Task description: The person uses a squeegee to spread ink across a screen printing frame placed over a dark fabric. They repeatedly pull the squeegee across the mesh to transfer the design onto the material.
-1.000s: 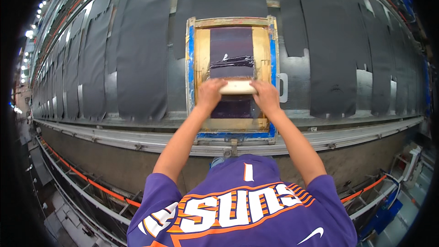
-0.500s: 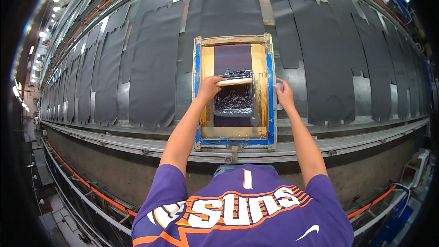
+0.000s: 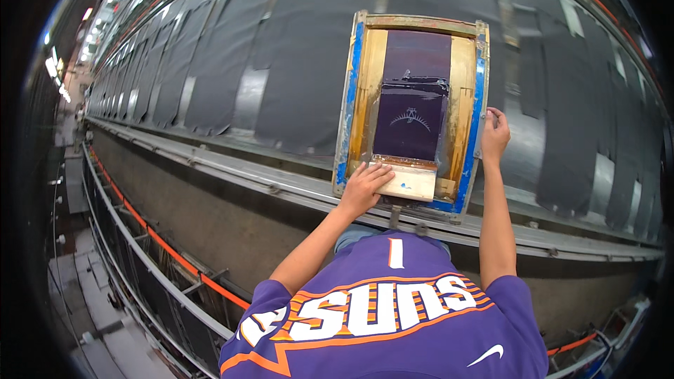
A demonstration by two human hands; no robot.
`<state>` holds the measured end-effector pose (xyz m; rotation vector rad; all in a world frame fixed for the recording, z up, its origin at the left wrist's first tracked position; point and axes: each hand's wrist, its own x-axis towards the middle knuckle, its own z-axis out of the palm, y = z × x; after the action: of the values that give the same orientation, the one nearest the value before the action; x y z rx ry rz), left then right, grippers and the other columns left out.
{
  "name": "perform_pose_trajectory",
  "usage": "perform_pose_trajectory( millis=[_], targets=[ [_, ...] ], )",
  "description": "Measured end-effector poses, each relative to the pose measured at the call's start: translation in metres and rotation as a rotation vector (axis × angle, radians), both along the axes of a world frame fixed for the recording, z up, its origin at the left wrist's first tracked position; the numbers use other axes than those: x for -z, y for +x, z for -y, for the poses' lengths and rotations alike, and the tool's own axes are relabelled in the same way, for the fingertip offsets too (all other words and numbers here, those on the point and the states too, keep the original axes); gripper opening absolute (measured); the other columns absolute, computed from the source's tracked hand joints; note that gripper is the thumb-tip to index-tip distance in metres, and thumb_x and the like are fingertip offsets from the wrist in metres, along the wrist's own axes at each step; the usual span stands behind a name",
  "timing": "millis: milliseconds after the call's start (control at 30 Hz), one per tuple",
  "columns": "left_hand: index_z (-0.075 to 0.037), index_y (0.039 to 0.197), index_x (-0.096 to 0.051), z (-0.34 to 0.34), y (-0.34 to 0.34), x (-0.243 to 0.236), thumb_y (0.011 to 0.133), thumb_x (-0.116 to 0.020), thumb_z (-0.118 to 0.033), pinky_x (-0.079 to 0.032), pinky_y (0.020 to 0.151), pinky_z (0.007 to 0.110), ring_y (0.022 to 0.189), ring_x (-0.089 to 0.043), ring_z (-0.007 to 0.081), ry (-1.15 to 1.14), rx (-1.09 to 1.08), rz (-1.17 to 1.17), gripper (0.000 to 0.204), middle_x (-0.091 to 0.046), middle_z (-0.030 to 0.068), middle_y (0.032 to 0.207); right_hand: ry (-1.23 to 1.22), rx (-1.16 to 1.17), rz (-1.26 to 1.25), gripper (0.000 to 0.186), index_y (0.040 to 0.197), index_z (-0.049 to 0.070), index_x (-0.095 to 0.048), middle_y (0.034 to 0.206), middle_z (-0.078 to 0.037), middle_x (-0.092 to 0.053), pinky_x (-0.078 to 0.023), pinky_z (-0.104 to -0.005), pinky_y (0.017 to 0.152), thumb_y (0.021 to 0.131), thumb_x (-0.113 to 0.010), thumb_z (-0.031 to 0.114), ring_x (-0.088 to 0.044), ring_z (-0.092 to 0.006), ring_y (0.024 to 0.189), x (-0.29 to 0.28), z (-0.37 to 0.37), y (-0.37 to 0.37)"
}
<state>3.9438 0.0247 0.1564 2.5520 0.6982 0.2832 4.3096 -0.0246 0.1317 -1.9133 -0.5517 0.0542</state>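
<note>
A screen-printing frame with blue-taped sides lies in front of me over the dark sheets. Its mesh is deep purple and bears a pale curved, spiked design, with a wet streak of ink across it. At the near end rests a squeegee with a broad, pale wooden handle. My left hand is closed on the left end of that handle, fingers over its top. My right hand grips the frame's right outer edge, its fingertips partly hidden.
A long metal table carries several dark grey sheets, with bare metal strips between them. A metal rail runs along the near edge. Below left is a railing with an orange strip.
My left hand has drawn the squeegee from mid-mesh to the near end, leaving the design exposed. My right hand stays at the frame's right edge. The view has shifted and turned.
</note>
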Motion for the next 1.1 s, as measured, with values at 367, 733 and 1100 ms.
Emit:
perform_pose_trajectory(
  millis=[367, 733, 1100],
  targets=[
    [-0.012, 0.131, -0.066, -0.186, -0.216, -0.014, 0.074, -0.074, -0.001, -0.044, 0.114, 0.045, 0.134, -0.055, 0.0303, -0.012, 0.002, -0.102, 0.059, -0.064, 0.0070, 0.139, 0.060, -0.046, -0.110, 0.019, 0.107, 0.005, -0.070, 0.066, -0.007, -0.058, -0.043, -0.0356, 0.058, 0.099, -0.063, 0.021, -0.051, -0.0139, 0.059, 0.027, -0.170, -0.239],
    [-0.013, 0.131, -0.067, -0.200, -0.264, 0.024, 0.072, -0.072, 0.004, -0.044, 0.113, 0.048, 0.132, -0.057, 0.0310, 0.031, 0.080, -0.027, 0.061, -0.065, 0.0056, 0.138, -0.206, -0.077, -0.160, 0.026, 0.114, 0.007, -0.071, 0.082, -0.015, -0.069, -0.051, -0.0416, 0.072, 0.098, -0.064, 0.026, -0.065, -0.0304, 0.075, 0.034, -0.181, -0.247],
    [-0.016, 0.115, -0.077, -0.401, -0.100, -0.029, 0.076, -0.074, -0.003, -0.057, 0.087, 0.039, 0.097, -0.072, 0.0332, -0.308, -0.041, -0.139, 0.042, -0.075, 0.0133, 0.103, -0.645, -0.773, 0.369, 0.038, 0.111, 0.007, -0.073, 0.114, -0.010, -0.070, -0.050, -0.0459, 0.096, 0.077, -0.081, 0.022, -0.062, -0.0318, 0.112, -0.058, -0.275, -0.264]
  ],
)
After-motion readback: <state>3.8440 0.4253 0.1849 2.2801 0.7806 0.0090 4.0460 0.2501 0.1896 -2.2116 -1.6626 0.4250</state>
